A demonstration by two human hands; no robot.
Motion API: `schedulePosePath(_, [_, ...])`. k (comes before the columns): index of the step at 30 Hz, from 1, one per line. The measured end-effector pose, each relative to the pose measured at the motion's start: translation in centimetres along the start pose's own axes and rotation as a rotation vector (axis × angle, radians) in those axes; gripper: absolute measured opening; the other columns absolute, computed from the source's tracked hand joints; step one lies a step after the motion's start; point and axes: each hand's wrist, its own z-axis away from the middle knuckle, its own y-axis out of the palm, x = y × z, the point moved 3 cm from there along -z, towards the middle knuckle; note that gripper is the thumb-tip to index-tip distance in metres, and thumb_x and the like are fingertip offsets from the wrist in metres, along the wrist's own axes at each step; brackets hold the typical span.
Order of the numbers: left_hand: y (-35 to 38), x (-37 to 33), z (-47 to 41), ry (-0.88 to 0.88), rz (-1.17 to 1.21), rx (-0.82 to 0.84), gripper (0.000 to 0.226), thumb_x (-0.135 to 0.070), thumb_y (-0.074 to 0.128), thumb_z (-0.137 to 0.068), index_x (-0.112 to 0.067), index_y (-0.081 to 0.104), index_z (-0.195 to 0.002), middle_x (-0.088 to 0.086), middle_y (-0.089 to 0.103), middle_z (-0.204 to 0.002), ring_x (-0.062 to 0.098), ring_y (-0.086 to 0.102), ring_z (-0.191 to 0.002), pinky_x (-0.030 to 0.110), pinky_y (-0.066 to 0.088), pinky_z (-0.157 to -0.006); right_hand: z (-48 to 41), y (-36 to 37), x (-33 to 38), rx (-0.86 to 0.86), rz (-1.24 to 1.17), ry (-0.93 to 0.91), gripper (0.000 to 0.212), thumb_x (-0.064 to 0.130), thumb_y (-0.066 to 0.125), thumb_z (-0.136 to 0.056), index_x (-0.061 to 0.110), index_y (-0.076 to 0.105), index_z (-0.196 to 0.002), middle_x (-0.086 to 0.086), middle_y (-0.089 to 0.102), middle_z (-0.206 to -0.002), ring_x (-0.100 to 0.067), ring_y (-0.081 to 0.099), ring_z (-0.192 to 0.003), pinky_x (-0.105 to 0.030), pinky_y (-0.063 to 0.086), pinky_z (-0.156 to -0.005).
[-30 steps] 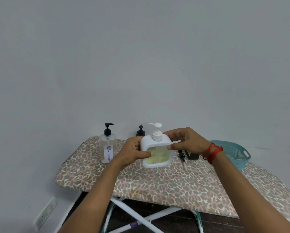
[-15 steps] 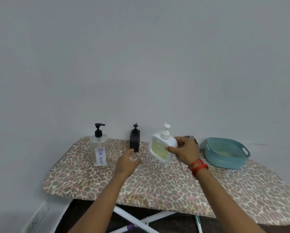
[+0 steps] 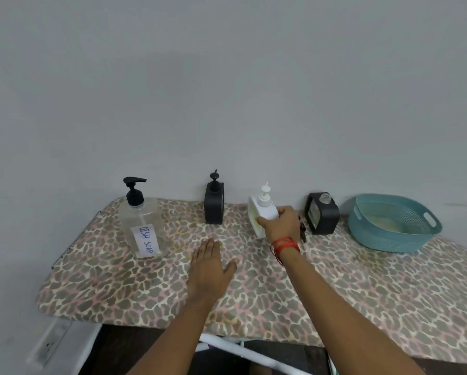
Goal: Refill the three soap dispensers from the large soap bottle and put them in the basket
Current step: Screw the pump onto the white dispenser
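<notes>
My right hand (image 3: 279, 224) grips the white square soap dispenser (image 3: 259, 212), which stands on the leopard-print board (image 3: 362, 288) with yellowish soap inside. My left hand (image 3: 209, 266) lies flat on the board, fingers straight, holding nothing. A large clear bottle labelled DISH SOAP (image 3: 141, 226) with a black pump stands at the left. A black dispenser (image 3: 214, 207) with its pump on stands at the back. Another black dispenser (image 3: 321, 216) without a pump stands right of my right hand. The teal basket (image 3: 389, 236) sits at the far right.
A small black pump part (image 3: 302, 230) lies partly hidden behind my right wrist. The grey wall runs close behind the board. A wall socket (image 3: 49, 345) is low at the left. White legs of the board show below its front edge.
My left hand let go of the white dispenser and dropped flat onto the board. My right hand carried the dispenser down and right, setting it on the board.
</notes>
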Motion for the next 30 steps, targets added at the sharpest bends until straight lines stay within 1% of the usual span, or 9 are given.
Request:
schedulePosePath(3, [0.0, 0.0, -0.2, -0.005, -0.011, -0.004, 0.081, -0.064, 0.039, -0.099, -0.014, 0.023, -0.161, 0.003, 0.018, -0.169, 0.018, 0.01, -0.157, 0.036, 0.002, -0.128, -1.5, 1.8, 0.1, -0.03, 0.028, 0.0, 0.045, 0.032, 0.088, -0.063, 0.016, 0.057, -0.092, -0.003, 0.064, -0.1, -0.022, 0.062, -0.086, -0.035, 0.052, -0.069])
schedulePosePath(8, [0.3, 0.2, -0.3, -0.02, -0.012, 0.002, 0.081, -0.065, 0.038, -0.099, -0.016, 0.023, -0.161, 0.001, 0.017, -0.17, 0.017, 0.009, -0.157, 0.036, 0.003, -0.128, -2.7, 3.4, 0.7, -0.055, 0.062, 0.018, 0.049, 0.039, 0.087, -0.062, 0.014, 0.057, -0.091, 0.0, 0.062, -0.095, -0.021, 0.062, -0.084, -0.039, 0.054, -0.067])
schedulePosePath(11, [0.3, 0.1, -0.4, -0.026, -0.02, -0.003, 0.081, -0.064, 0.039, -0.099, -0.016, 0.023, -0.161, 0.001, 0.017, -0.17, 0.016, 0.009, -0.157, 0.034, 0.001, -0.128, -2.6, 4.0, 1.1, -0.054, 0.081, 0.021, 0.053, 0.042, 0.087, -0.062, 0.016, 0.053, -0.094, 0.003, 0.056, -0.095, -0.021, 0.06, -0.086, -0.038, 0.053, -0.068])
schedulePosePath(17, [0.0, -0.1, -0.2, -0.031, -0.019, 0.002, 0.08, -0.064, 0.038, -0.099, -0.016, 0.023, -0.161, 0.0, 0.016, -0.17, 0.016, 0.008, -0.157, 0.033, -0.001, -0.127, -2.8, 4.2, 1.3, -0.004, 0.129, 0.002, 0.065, 0.052, 0.088, -0.059, 0.017, 0.048, -0.097, 0.0, 0.056, -0.098, -0.022, 0.061, -0.083, -0.039, 0.054, -0.066])
schedulePosePath(21, [0.0, -0.1, -0.3, -0.036, -0.022, 0.01, 0.081, -0.064, 0.039, -0.099, -0.016, 0.024, -0.161, 0.001, 0.017, -0.17, 0.017, 0.009, -0.157, 0.034, 0.001, -0.127, -3.0, 3.8, 1.0, 0.049, 0.155, -0.018, 0.077, 0.067, 0.083, -0.057, 0.016, 0.049, -0.103, -0.002, 0.056, -0.101, -0.021, 0.059, -0.085, -0.039, 0.054, -0.068])
schedulePosePath(23, [0.0, 0.0, -0.3, -0.034, -0.022, 0.009, 0.08, -0.064, 0.039, -0.099, -0.015, 0.025, -0.161, 0.001, 0.018, -0.169, 0.017, 0.01, -0.157, 0.034, 0.002, -0.127, -2.9, 2.9, 0.8, 0.057, 0.134, -0.025, 0.079, 0.072, 0.08, -0.059, 0.017, 0.051, -0.108, -0.001, 0.056, -0.103, -0.02, 0.059, -0.088, -0.036, 0.052, -0.07])
schedulePosePath(25, [0.0, 0.1, -0.3, -0.029, -0.017, 0.006, 0.08, -0.064, 0.041, -0.099, -0.014, 0.027, -0.16, 0.002, 0.02, -0.169, 0.017, 0.012, -0.157, 0.034, 0.002, -0.127, -2.9, 1.3, 0.7, 0.015, 0.109, -0.076, 0.07, 0.065, 0.079, -0.066, 0.017, 0.053, -0.109, 0.0, 0.057, -0.103, -0.018, 0.058, -0.09, -0.031, 0.046, -0.07])
schedulePosePath(27, [0.0, 0.1, -0.3, -0.024, -0.011, 0.009, 0.08, -0.063, 0.041, -0.099, -0.013, 0.027, -0.16, 0.003, 0.021, -0.169, 0.018, 0.013, -0.156, 0.034, 0.003, -0.127, -2.8, -1.1, 0.6, -0.091, 0.113, -0.16, 0.049, 0.051, 0.078, -0.076, 0.017, 0.058, -0.106, -0.001, 0.06, -0.101, -0.018, 0.056, -0.095, -0.029, 0.041, -0.073])
schedulePosePath(30, [0.0, 0.0, -0.3, -0.021, -0.011, 0.018, 0.078, -0.06, 0.044, -0.1, -0.011, 0.028, -0.159, 0.006, 0.022, -0.168, 0.02, 0.014, -0.156, 0.036, 0.005, -0.128, -2.9, -5.4, 0.2, -0.283, 0.195, -0.259, 0.03, 0.036, 0.072, -0.081, 0.017, 0.062, -0.102, -0.001, 0.059, -0.1, -0.025, 0.05, -0.103, -0.035, 0.042, -0.085])
